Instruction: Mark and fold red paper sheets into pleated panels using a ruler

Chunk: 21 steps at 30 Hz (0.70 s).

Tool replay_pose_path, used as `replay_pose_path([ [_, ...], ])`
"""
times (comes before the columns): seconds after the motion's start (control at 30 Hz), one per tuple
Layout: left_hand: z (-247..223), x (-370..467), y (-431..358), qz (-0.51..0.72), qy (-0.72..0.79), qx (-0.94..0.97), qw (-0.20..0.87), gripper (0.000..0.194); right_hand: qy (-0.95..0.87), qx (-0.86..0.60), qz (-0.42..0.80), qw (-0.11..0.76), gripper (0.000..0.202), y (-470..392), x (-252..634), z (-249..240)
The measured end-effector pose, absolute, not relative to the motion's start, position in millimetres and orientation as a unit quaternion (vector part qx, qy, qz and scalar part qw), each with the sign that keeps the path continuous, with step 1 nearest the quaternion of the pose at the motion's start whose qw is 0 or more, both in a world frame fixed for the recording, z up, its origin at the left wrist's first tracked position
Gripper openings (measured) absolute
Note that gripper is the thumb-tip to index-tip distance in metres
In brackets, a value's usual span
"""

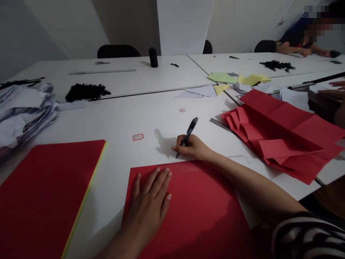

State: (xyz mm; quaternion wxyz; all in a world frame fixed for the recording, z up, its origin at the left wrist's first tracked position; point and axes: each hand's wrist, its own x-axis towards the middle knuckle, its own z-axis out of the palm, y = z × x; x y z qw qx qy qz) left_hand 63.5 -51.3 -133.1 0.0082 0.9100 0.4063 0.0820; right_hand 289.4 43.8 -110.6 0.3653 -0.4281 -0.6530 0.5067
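Observation:
A red sheet of paper (199,208) lies on the white table before me. My left hand (151,201) rests flat on its upper left part, fingers spread. What looks like a clear ruler (238,157) runs along the sheet's top edge, its left end near my left fingertips and part of it under my right arm. Between the fingers of my right hand (192,146) is a dark pen (192,126), held tilted. The pen tip is just above the sheet's top edge; whether it touches the table cannot be made out.
To the left is a stack of red and yellow paper (51,190), with crumpled white paper (24,111) behind it. Folded red paper (285,133) lies right, over a metal ruler (219,124). Black cord bundles (86,92) and a thread spool (153,57) stand farther back. Other people sit right.

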Motion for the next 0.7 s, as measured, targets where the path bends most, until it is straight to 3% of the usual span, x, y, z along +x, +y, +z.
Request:
replay_pose_path([
  [0.2, -132, 63, -52, 0.077, 0.414, 0.907, 0.014, 0.049, -0.619, -0.417, 0.471, 0.470, 0.026, 42, 306, -87],
  [0.47, -133, 63, -56, 0.089, 0.417, 0.904, 0.012, 0.047, -0.817, -0.359, 0.344, 0.291, 0.020, 0, 315, -103],
  [0.7, -134, 62, -57, 0.083, 0.418, 0.905, 0.014, 0.048, -0.734, -0.473, 0.328, 0.361, 0.023, 3, 336, -108],
])
